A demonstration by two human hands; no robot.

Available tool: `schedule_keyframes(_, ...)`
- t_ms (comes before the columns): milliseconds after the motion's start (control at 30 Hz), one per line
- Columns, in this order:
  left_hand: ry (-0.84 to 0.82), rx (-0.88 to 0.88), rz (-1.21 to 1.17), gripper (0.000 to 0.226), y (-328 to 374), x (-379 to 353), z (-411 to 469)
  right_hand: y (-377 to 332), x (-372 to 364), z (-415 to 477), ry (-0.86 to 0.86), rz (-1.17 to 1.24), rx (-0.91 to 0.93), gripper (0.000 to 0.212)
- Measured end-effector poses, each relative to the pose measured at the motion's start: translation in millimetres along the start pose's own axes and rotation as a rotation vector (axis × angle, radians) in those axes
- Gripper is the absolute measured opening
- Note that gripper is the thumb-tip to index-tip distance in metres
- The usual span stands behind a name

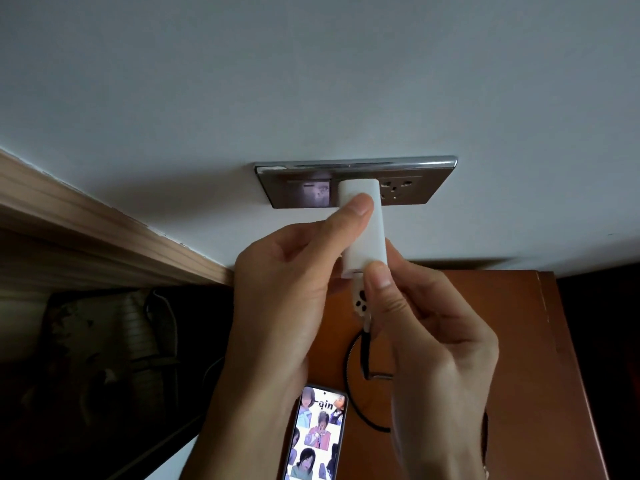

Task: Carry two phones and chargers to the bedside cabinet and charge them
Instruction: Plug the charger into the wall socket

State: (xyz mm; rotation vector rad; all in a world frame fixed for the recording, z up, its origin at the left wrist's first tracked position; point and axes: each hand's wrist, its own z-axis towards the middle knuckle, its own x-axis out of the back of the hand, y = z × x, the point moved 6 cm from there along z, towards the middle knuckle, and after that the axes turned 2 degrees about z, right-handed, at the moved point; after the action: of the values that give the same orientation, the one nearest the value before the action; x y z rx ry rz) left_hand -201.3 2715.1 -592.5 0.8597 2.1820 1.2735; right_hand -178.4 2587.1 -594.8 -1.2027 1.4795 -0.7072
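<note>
A white charger block (367, 233) sticks out of the metal wall socket plate (408, 188). My left hand (287, 289) grips the block, thumb on its top face. My right hand (429, 344) pinches the cable's plug (360, 299), which has black paw prints, at the block's lower end. A black braided cable (353, 386) loops down over the orange-brown bedside cabinet (533, 358). One phone (317, 434) with a photo-collage case lies on the cabinet near the bottom edge. A second phone is not in view.
A free socket (398, 188) sits right of the block on the same plate. A wooden ledge (104, 237) runs along the wall at left. Below it, in the dark gap, lie a bag-like shape (104, 341) and loose cords.
</note>
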Motion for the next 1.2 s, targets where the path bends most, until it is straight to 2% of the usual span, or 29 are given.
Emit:
schedule_keyframes(133, 0.013, 0.031, -0.028, 0.040, 4, -1, 0, -11, -9, -4, 0.065, -0.027, 0.089, 0.023)
schedule_keyframes(233, 0.003, 0.028, -0.060, 0.041, 2, -2, 0, -10, -12, -9, 0.138, -0.087, 0.194, 0.023)
schedule_keyframes(367, 0.015, -0.027, -0.095, 0.037, -5, -1, 3, 4, -9, -8, 0.175, -0.032, 0.233, 0.024)
schedule_keyframes(600, -0.014, -0.032, -0.074, 0.042, -10, 4, 7, 22, -8, -6, 0.189, -0.005, 0.196, 0.025)
schedule_keyframes(800, -0.044, 0.100, -0.138, 0.035, -2, -2, 2, 5, -11, -10, 0.227, -0.054, 0.120, 0.025)
schedule_keyframes(1000, 0.029, 0.121, -0.158, 0.045, 7, -6, -1, -15, -17, -8, 0.208, -0.083, 0.032, 0.019)
schedule_keyframes(1100, 0.043, 0.107, -0.212, 0.050, 1, -6, -1, -11, -16, -7, 0.186, -0.096, 0.042, 0.028)
schedule_keyframes(1200, 0.032, 0.060, -0.238, 0.032, -8, -5, 1, 2, -14, -7, 0.182, -0.120, 0.058, 0.035)
